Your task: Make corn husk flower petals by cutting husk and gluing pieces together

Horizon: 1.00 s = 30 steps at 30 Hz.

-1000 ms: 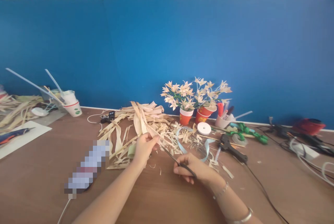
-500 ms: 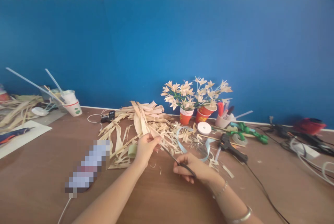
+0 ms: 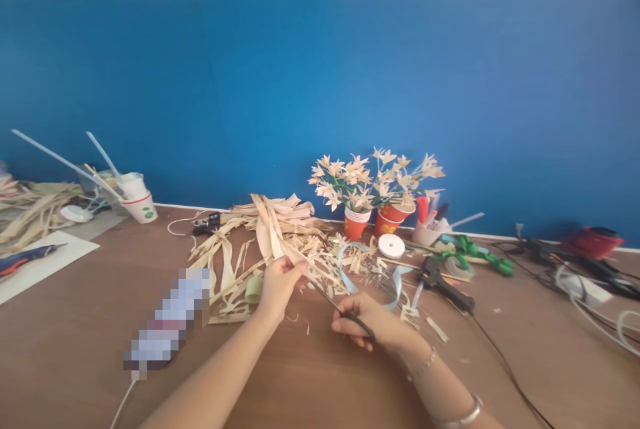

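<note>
Left hand: Pinched a pale strip in a small, tight grip, thumb against fingers.
Right hand: Gripped the scissors by the black handle, with fingers bent around it.
Scissors: Slanted up from the right hand, with tips close to the left fingers. Could not tell wide or closed blades.
Strip: Was at the left fingertips, in front of the leaves and close to the scissor tips.
Leaves: Lay dry and pale in a messy pile, behind and beside the left hand.
Scraps: Lay loose in front of the red cups, right of the leaves.
Flowers: Stood up in the red cups, near the blue wall. Had pale petals and green stems.
Roll: Was white and round. Lay in front of the red cups.
Ribbon: Curled on the table, left of the glue gun.
Glue gun: Lay on its side, right of the ribbon, with a black cord. Pointed away from the person.
White cup: Stood at the left, near the wall. Had a red line.
Blurry thing: Lay left of the left hand, with a white cord. Was too blurry to name.
</note>
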Tool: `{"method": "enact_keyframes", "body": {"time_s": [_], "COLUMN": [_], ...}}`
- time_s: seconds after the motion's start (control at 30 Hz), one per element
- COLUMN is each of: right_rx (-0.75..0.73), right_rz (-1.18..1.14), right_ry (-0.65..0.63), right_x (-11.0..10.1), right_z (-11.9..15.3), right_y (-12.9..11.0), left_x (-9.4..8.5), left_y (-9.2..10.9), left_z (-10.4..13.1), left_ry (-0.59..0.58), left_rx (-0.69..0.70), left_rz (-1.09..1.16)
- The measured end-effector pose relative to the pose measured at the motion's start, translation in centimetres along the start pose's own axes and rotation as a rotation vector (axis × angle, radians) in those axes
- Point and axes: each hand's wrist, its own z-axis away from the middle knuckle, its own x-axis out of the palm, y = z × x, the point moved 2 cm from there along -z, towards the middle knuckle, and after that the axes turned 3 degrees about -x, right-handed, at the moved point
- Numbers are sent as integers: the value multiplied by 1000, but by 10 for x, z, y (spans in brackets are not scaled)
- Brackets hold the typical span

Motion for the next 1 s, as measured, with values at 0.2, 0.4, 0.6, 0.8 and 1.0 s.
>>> {"method": "enact_keyframes", "body": {"time_s": [0.2,0.4,0.6,0.8,1.0], "right_rx": [2,6,3,-6,4], "right_rz": [8,-5,-24,-20,-18], "right_ry": [19,38,53,54,64], "right_x": [1,4,6,6,7], "right_z": [-1,0,-1,-4,-4], "right_y": [0,-4,-4,-2,-4], "left_x": [0,1,3,5,5], "left_y": [-4,-9,-12,-11,-10], "left_z": [0,0,1,2,4], "left_ry": [22,26,79,80,91], "left_rx": [-26,-26,-48,-51,-45], "left_rz": [52,101,175,227,257]}}
